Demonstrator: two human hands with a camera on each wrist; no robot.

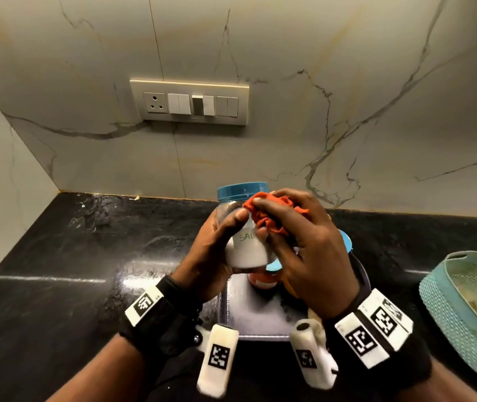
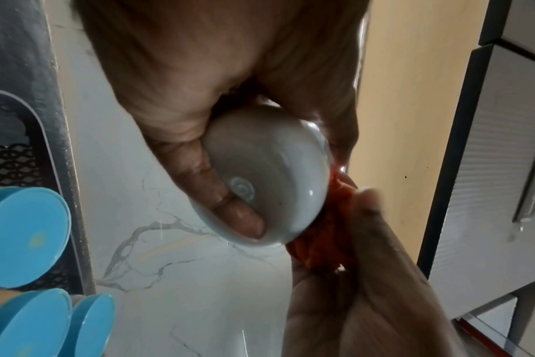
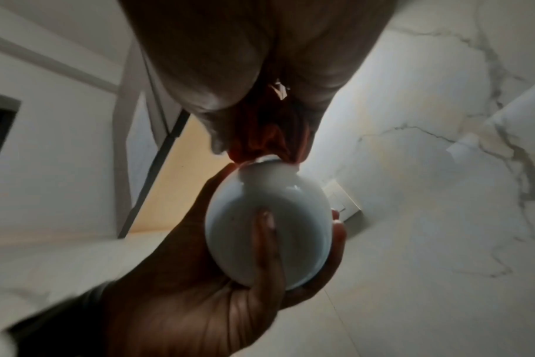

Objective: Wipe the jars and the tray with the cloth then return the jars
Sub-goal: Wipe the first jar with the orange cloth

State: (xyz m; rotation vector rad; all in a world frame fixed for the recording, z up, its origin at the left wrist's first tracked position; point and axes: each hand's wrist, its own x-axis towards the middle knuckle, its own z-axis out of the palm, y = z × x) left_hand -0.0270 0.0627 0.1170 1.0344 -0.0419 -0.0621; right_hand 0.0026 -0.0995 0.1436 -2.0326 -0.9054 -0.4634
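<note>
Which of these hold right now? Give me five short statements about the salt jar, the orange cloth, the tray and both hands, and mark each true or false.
1. The left hand grips the clear plastic salt jar with the blue lid, held up above the tray. True.
2. The right hand lies flat and bare on the counter. False: it holds the crumpled orange cloth against the jar's side.
3. The jar's lid is off. False: the blue lid is on.
4. Other blue-lidded jars stand in the dark rectangular tray. True.
5. A woven teal basket sits on the black counter to the left of the tray. False: it sits to the right.
</note>
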